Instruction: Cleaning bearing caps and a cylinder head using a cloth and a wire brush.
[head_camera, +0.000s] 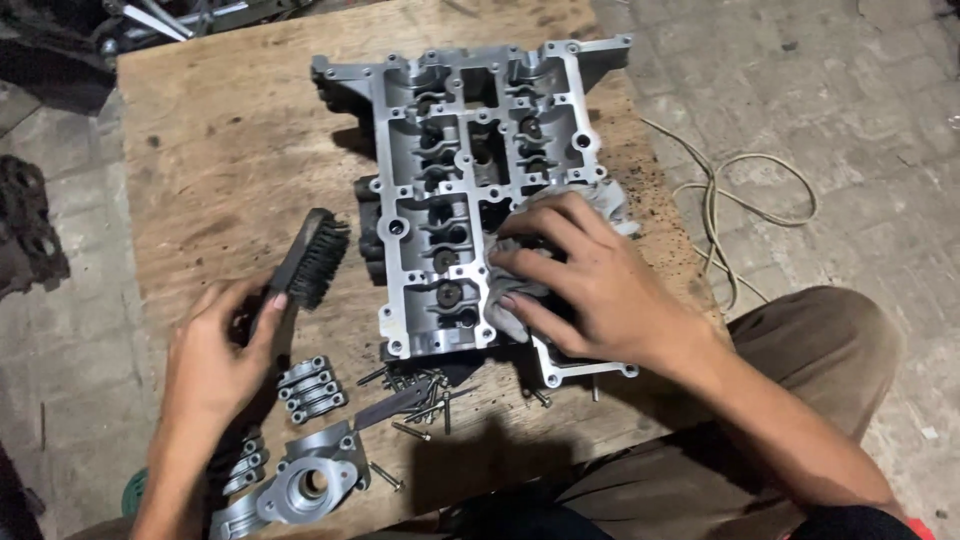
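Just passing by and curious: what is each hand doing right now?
Left hand: closed around a black brush.
Right hand: fingers spread, pressing a grey rag onto the cylinder head.

Two bare forearms, uncovered from elbow to wrist, with no sleeve edge, watch, ring or glove on either the left hand (215, 355) or the right hand (590, 280). Short, plain fingernails, some darkened with grime at the tips, and dusty smudges across the knuckles. Behind the right wrist, a leg in brown-olive trousers (800, 350) of plain cloth, loosely creased at the knee, and below it a darker garment, almost black, in shadow.
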